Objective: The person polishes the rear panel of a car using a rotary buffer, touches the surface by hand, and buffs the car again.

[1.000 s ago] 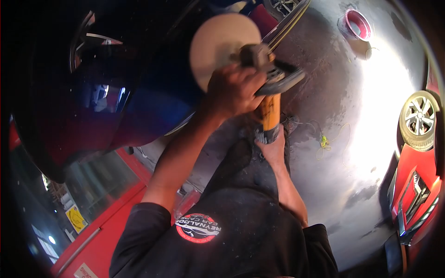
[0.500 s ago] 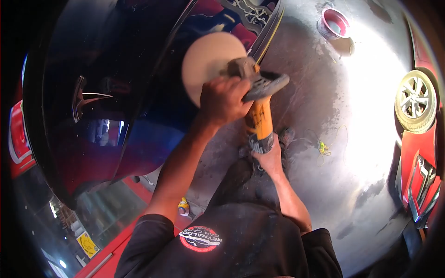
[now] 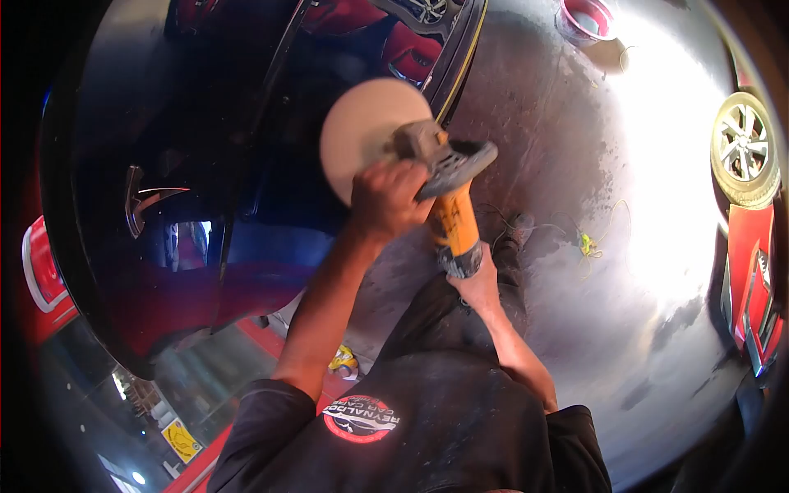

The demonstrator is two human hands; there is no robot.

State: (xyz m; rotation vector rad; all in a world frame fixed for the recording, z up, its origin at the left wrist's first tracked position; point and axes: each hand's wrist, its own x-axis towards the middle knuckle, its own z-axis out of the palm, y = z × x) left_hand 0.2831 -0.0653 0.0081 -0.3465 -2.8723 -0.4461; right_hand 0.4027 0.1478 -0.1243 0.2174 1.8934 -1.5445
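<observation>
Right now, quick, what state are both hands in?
Left hand: closed, gripping the front of the yellow polisher, near its pale round pad.
Right hand: closed around the polisher's dark rear end.

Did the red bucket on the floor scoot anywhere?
No. The bucket sits right by the thin cord loop, same as before; only the camera's view turned.

**Glare on a grey floor [image 3: 567,353]**

We see white light [image 3: 657,156] blazing across the floor's right side, dark stains [image 3: 501,123] left of it, and a red car [image 3: 749,238] at the right edge. Near left, we find glass [image 3: 215,363] and a yellow sign [image 3: 181,441].
</observation>
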